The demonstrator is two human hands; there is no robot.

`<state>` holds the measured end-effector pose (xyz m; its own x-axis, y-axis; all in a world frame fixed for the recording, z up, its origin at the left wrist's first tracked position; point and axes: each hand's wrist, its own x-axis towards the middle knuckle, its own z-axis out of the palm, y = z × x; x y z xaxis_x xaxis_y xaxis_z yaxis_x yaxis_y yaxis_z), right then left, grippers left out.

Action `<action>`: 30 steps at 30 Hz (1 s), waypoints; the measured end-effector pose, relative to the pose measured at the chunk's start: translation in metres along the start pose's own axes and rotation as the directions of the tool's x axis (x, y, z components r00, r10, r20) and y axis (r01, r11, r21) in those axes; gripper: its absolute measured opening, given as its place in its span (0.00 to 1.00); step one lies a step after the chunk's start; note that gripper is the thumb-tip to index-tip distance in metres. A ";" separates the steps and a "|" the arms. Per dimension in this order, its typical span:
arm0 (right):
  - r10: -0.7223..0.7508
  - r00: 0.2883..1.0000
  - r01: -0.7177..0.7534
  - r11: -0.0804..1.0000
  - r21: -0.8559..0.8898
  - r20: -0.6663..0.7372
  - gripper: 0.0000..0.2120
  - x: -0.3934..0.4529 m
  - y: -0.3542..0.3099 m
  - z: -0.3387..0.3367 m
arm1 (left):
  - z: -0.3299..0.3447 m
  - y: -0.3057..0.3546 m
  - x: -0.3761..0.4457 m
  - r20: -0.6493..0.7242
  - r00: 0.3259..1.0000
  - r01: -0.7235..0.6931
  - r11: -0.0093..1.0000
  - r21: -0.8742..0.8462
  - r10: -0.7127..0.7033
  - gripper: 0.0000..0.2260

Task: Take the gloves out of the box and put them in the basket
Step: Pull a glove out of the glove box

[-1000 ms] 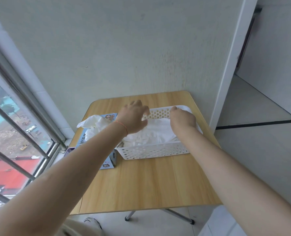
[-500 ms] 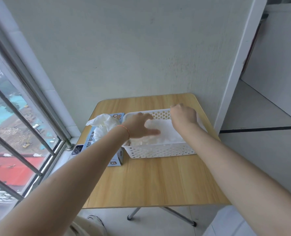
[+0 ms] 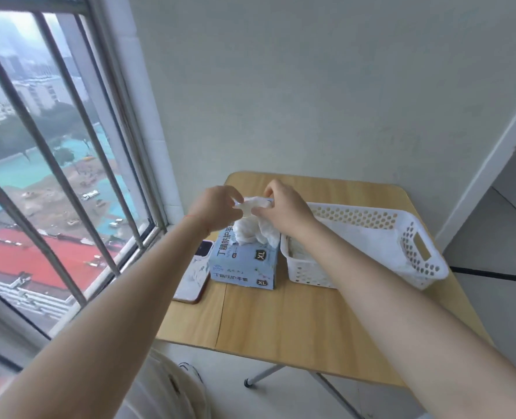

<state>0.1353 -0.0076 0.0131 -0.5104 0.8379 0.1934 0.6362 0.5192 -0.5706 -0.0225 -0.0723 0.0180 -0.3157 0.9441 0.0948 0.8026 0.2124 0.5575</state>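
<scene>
A light blue glove box (image 3: pixel 244 267) marked XL stands on the wooden table (image 3: pixel 296 322), left of a white perforated basket (image 3: pixel 413 237). White gloves (image 3: pixel 253 228) bulge up out of the box top. My left hand (image 3: pixel 217 207) and my right hand (image 3: pixel 283 207) are both above the box, each pinching the top of that white bunch between fingers and thumb. More white gloves (image 3: pixel 368 240) lie flat inside the basket.
A phone (image 3: pixel 194 273) lies on the table's left edge beside the box. A barred window (image 3: pixel 54 176) runs along the left, a pale wall stands behind the table, and a doorway opens at the right. The table's front half is bare wood.
Both hands left the basket and moved left to the glove box, where they now pinch the gloves sticking out of it. The camera view swung left toward the window.
</scene>
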 end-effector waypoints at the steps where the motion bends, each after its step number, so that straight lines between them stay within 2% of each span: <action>1: 0.003 1.000 -0.003 1.000 -0.001 -0.016 0.14 0.001 -0.001 0.001 | 0.002 -0.003 0.000 -0.050 0.999 0.005 1.000 -0.008 -0.006 0.05; 4: 0.008 0.998 -0.010 1.000 -0.020 -0.069 0.03 0.004 -0.004 0.001 | 0.002 -0.012 0.003 -0.146 0.988 0.048 0.999 0.010 -0.046 0.05; 9: 0.009 0.998 -0.010 1.000 -0.019 -0.056 0.03 0.008 -0.007 -0.002 | 0.003 -0.023 0.009 -0.223 0.974 0.031 0.999 0.030 -0.024 0.07; 11: -0.011 0.996 0.013 1.000 0.019 -0.086 0.04 0.010 -0.008 -0.001 | 0.004 -0.021 0.008 -0.208 0.977 0.037 0.999 -0.013 -0.039 0.07; 13: -0.036 0.989 0.046 0.997 0.067 -0.144 0.04 0.013 -0.010 -0.001 | 0.004 -0.018 0.005 -0.140 0.985 0.075 0.984 -0.162 -0.098 0.08; 15: -0.050 0.979 0.073 0.992 0.107 -0.198 0.05 0.015 -0.014 -0.005 | 0.005 -0.015 0.004 -0.031 0.976 0.182 0.886 -0.426 -0.216 0.08; 17: -0.051 0.968 0.092 0.983 0.156 -0.244 0.07 0.016 -0.018 -0.011 | 0.002 -0.010 0.001 0.116 0.934 0.329 0.683 -0.652 -0.339 0.08; 19: -0.029 0.959 0.096 0.969 0.226 -0.282 0.09 0.017 -0.022 -0.018 | -0.001 -0.009 0.000 0.220 0.901 0.393 0.486 -0.781 -0.374 0.10; 21: 0.023 0.952 0.085 0.939 0.333 -0.307 0.09 0.017 -0.027 -0.026 | -0.004 -0.010 0.000 0.226 0.904 0.368 0.393 -0.843 -0.363 0.06; 22: 0.048 0.945 0.085 0.918 0.387 -0.322 0.09 0.018 -0.029 -0.030 | -0.005 -0.010 0.000 0.200 0.910 0.344 0.391 -0.854 -0.364 0.04; 24: 0.095 0.934 0.087 0.876 0.475 -0.346 0.08 0.019 -0.032 -0.036 | -0.007 -0.009 0.002 0.086 0.923 0.292 0.536 -0.792 -0.375 0.01; 26: 0.135 0.931 0.081 0.829 0.553 -0.339 0.08 0.023 -0.033 -0.042 | -0.010 -0.004 0.000 -0.037 0.945 0.223 0.722 -0.655 -0.325 0.07; 27: 0.150 0.935 0.072 0.807 0.587 -0.321 0.08 0.024 -0.033 -0.045 | -0.011 -0.001 -0.002 -0.069 0.959 0.176 0.767 -0.617 -0.276 0.12; 30: 0.168 0.954 0.042 0.748 0.662 -0.250 0.10 0.024 -0.034 -0.052 | -0.019 0.009 -0.006 -0.019 0.999 0.014 0.770 -0.638 -0.033 0.23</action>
<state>0.1312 0.0033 0.0785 -0.2356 0.9281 0.2882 0.0715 0.3123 -0.9473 -0.0229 -0.0807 0.0379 -0.3515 0.9317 0.0916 0.2911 0.0157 0.9566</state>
